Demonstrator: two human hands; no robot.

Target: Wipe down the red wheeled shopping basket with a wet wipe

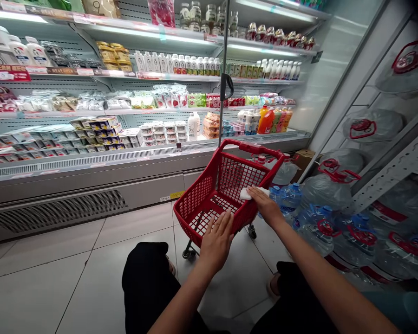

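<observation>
A red plastic shopping cart (201,198) with grid walls and small wheels stands on the floor between my knees and the fridge. My left hand (216,241) lies along its near rim, fingers stretched out and holding nothing. On the right-hand rim, my right hand (266,204) presses a folded white cloth (245,193); part of the cloth is covered by the fingers. Through the mesh of the cart's walls and bottom, bits of the floor show. The cart's red handle (250,148) is at the far end, away from me.
An open-fronted refrigerated case (156,174) with shelves of dairy tubs, bottles and packets runs behind the cart. Large water bottles (334,185) with red handles crowd the right side, close to my right arm. A vertical door edge with a grey handle (226,86) rises behind the cart.
</observation>
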